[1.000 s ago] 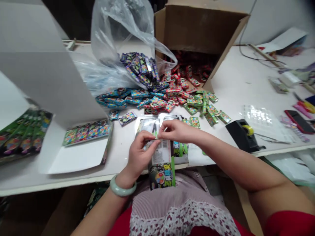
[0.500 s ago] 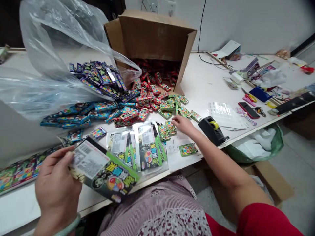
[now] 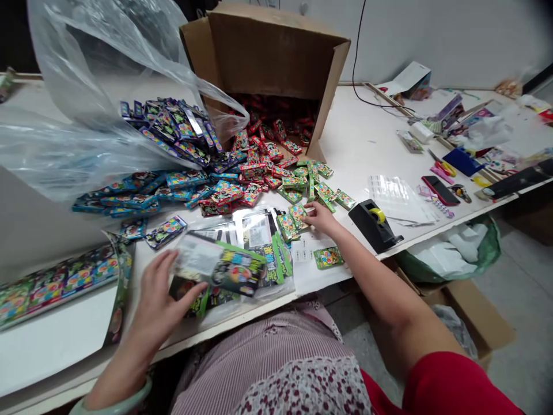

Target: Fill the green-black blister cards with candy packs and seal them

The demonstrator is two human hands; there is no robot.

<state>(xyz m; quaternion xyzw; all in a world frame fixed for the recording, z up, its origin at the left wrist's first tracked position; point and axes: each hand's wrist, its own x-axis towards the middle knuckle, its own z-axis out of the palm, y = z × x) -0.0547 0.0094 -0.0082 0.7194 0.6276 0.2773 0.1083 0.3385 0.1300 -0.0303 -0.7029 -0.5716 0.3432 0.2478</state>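
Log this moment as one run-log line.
left hand: touching clear packet | right hand: beside small green packets | nearby: tape dispenser

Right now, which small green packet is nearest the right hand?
The green printed packet under the fingertips of the right hand; the other green packets lie farther off.

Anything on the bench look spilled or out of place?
The brown cardboard box appears tipped on its side, its small red packets fanning across the white table; blue packets likewise spill from a clear plastic bag.
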